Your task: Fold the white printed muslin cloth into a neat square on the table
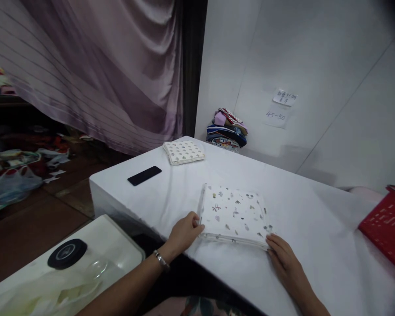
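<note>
A folded white cloth (233, 213) printed with small leaf and animal-like figures lies flat on the white-covered table in front of me. At its near left corner is my left hand (186, 230), fingers curled and thumb on the edge of the layers. My right hand (283, 254) grips the near right corner, fingertips on top and the thumb hidden from view. A second folded cloth (183, 152), cream with rows of small prints, rests farther back on the table.
A black phone (145, 175) lies left on the table (316, 210). Folded fabrics (226, 129) are stacked by the wall. A red plastic basket (386, 228) stands right. Lower left, a white surface (95, 228) carries a round black object (67, 253). A curtain (118, 66) hangs behind.
</note>
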Available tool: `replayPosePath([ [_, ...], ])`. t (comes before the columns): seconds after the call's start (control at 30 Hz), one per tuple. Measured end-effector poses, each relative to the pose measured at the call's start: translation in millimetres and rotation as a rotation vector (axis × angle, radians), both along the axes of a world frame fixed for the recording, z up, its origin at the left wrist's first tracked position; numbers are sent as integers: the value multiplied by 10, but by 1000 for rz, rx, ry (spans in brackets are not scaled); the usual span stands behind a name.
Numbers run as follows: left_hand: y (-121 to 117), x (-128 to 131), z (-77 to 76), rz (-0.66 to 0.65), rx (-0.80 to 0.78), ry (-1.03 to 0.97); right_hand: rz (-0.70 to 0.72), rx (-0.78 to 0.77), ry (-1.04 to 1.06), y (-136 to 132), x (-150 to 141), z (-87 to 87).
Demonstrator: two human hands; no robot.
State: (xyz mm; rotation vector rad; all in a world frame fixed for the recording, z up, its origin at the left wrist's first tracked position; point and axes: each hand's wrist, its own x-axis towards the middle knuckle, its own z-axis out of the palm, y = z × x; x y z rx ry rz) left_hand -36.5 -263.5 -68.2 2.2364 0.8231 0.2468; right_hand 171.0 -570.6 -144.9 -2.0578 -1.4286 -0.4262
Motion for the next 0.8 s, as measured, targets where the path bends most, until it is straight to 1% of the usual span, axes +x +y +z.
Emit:
replayPosePath([
  [0.03, 9, 25, 39, -2, 56, -23, -3, 9, 1, 3, -2, 4],
  [0.1, 21, 100, 84, -34, 191, -133, -9, 22, 7, 7, -7, 15],
  [0.17, 18, 193, 67, -131, 326, -257, -10, 27, 12, 10, -10, 25],
  [0.2, 9, 237, 33, -206, 378, -277, -6, 25, 17, 11, -11, 28],
  [0.27, -18, 305, -70, -356, 429, -216, -1, 21, 26, 11, -13, 35],
  [0.33, -44, 336, -183, -460, 430, -105, -6, 15, 35, 12, -17, 45],
  [0.37, -51, 338, -231, -479, 428, -67, -11, 11, 40, 12, -22, 54],
  [0.43, -54, 329, -293, -474, 435, -39, -21, 9, 43, 14, -36, 84],
  [0.53, -40, 317, -314, -460, 455, -45, -48, 11, 38, 36, -61, 170],
  [0.6, -35, 323, -306, -458, 466, -50, -76, 31, 32, 86, -74, 259],
  [0.7, -40, 346, -293, -458, 475, -40, -90, 86, 27, 268, -85, 429],
  [0.8, -49, 364, -289, -458, 481, -23, -61, 94, 38, 586, -99, 610],
])
